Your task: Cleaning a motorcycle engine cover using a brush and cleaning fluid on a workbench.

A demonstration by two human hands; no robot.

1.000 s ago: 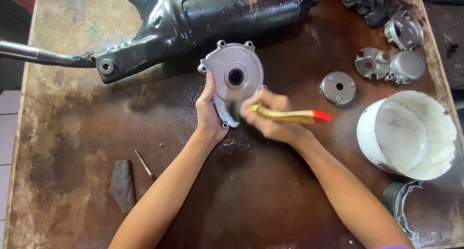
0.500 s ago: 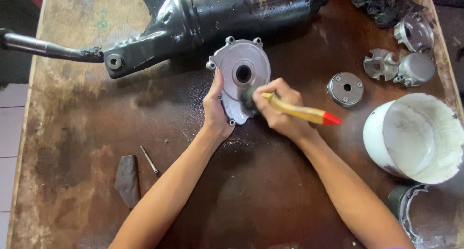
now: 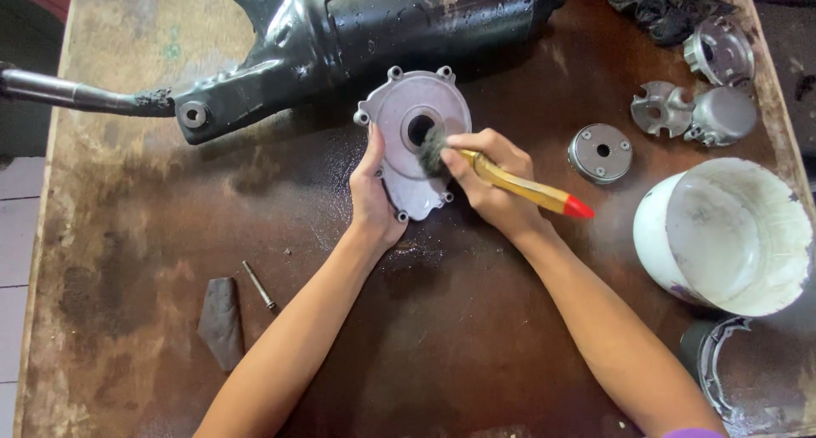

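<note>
While a bolt (image 3: 258, 285) and dark scrap (image 3: 221, 322) lie nearest, the left hand (image 3: 374, 196) grips the grey metal cover (image 3: 416, 136) by its edge, fingers curled. Right hand (image 3: 489, 179) is closed round a yellow brush (image 3: 518, 183) (red-tipped), bristles at cover's centre hole, mid-table (image 3: 476, 336). Black engine casing (image 3: 374, 30) sits beyond; white bucket (image 3: 722, 234) to the rt.

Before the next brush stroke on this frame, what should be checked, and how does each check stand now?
1. Left hand steadies the grey metal cover plate: ok.
2. Right hand grips the yellow-handled brush with red tip: ok.
3. Bristles lie on the plate beside its centre hole: ok.
4. White plastic bucket within reach: ok.
5. Liquid in the bucket: cannot tell.
</note>
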